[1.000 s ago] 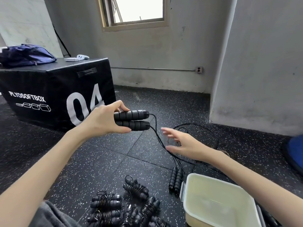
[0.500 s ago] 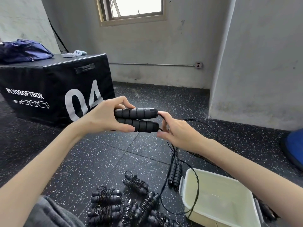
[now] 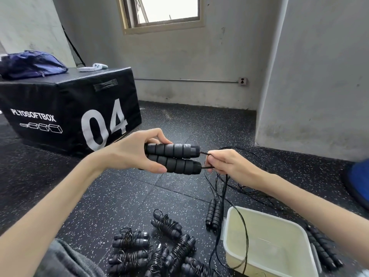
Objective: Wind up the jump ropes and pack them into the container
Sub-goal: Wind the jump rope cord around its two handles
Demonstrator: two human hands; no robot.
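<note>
Since half a second ago the right hand (image 3: 225, 166) has closed in tighter against the ends of the two handles (image 3: 172, 158), and the cord (image 3: 242, 232) that hung in a wide loop in front of the container (image 3: 267, 262) now droops closer over its near-left corner. A second ago that hand was open and well away from the handles.

The left hand (image 3: 135, 152) reaches in from the left, wrist bent, fingers over the top and thumb underneath, gripping both black foam handles side by side and level. The right hand comes from the right, its fingers curled and pinching the cord just where it leaves the handle ends. From there the cord falls past the right wrist to the floor and trails off behind.

The pale plastic container sits on the speckled floor (image 3: 123, 198) at lower right. Just left of it lies a pair of handles (image 3: 213, 213) with loose cord; another pair (image 3: 323, 246) lies along its right side. Six or so wound ropes (image 3: 157, 248) are heaped on the floor at bottom centre. A black box (image 3: 65, 108) marked 04 stands at the left with a blue bag (image 3: 32, 63) on top.
</note>
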